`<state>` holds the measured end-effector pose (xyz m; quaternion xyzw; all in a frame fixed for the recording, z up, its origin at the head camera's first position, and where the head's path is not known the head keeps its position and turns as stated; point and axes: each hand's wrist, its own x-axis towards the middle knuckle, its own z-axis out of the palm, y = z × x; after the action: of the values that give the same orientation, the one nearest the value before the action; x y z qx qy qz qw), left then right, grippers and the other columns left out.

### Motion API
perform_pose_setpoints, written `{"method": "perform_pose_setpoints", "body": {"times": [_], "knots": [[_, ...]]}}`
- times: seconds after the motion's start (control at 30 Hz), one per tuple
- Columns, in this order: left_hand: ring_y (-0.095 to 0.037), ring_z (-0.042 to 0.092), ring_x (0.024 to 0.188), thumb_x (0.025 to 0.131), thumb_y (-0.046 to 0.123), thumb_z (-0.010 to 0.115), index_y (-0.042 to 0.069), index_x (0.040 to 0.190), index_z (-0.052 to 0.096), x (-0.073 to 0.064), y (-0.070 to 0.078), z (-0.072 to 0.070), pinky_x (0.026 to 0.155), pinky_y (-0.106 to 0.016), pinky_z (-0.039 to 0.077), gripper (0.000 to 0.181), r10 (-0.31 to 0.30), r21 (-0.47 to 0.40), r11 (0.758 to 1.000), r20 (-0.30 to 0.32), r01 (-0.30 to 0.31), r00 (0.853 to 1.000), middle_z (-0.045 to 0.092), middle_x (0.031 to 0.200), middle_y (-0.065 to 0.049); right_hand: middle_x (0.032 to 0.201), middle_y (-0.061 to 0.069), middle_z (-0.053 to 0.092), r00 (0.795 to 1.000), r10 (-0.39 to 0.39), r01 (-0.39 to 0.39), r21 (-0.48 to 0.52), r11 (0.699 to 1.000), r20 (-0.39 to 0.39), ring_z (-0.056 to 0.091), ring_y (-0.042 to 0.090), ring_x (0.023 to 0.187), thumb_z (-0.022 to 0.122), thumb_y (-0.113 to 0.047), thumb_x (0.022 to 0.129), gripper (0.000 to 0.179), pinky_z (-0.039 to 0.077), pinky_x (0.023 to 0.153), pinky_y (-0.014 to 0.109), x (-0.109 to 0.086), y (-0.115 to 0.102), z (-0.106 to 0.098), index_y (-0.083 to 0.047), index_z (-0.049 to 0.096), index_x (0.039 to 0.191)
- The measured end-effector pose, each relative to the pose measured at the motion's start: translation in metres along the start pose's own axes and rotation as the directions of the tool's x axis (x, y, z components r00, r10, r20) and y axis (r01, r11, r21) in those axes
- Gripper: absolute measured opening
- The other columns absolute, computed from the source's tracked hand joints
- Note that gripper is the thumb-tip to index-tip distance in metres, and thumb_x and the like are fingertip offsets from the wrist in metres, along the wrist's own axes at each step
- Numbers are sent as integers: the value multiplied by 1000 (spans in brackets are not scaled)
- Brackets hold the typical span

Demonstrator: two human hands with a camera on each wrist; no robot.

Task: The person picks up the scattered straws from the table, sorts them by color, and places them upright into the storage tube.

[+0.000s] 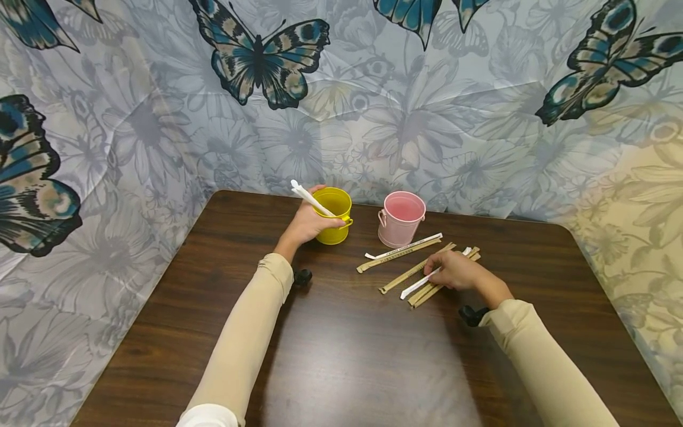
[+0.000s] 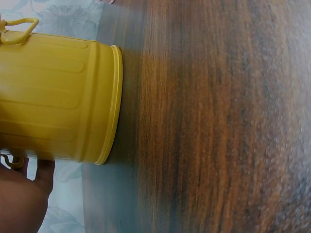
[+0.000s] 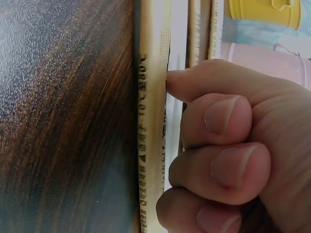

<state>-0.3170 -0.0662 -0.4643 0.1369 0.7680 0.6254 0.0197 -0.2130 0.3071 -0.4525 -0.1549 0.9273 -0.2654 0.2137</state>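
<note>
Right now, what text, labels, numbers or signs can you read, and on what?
None legible enough to quote.
Nearest tan wrapper, right wrist view: dark characters, too blurred.
White wrapper near the pink bucket: print, too small.
Other wrappers: any print too small or blurred.
Pink bucket, yellow bucket: no text visible.

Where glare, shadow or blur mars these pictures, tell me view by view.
Head: pale glare on the table toward its near side; left wrist: speckled glare at right, yellow bucket shaded along its lower side; right wrist: tan straw blurred and washed out toward the top, speckled glare at upper left.
</note>
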Motion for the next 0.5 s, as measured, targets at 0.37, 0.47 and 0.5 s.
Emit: {"method": "perform_pose_setpoints", "body": {"times": [0.37,0.47,0.5], "knots": [[-29,54,129,71,10,93,9,157,27,0,1,-1,115,-46,43,108,-12,5,1000,4,12,1000,54,145,-12,61,-5,54,996,-89,91,-90,992,25,50,8,50,70,-7,90,7,43,47,24,4,-5,-1,-12,69,96],[-28,55,129,70,10,93,9,157,28,0,0,-1,115,-44,43,108,-13,1,1000,5,13,1000,54,145,-12,69,-4,58,988,-148,152,-127,980,42,50,7,57,70,-6,91,6,42,53,22,7,-7,0,-11,69,95],[-28,55,128,70,10,93,9,156,28,0,0,-1,115,-44,43,108,-12,-1,1000,6,12,1000,54,145,-11,71,-4,59,985,-167,172,-132,976,49,50,7,58,71,-7,91,6,42,54,22,8,-8,0,-10,69,95]]}}
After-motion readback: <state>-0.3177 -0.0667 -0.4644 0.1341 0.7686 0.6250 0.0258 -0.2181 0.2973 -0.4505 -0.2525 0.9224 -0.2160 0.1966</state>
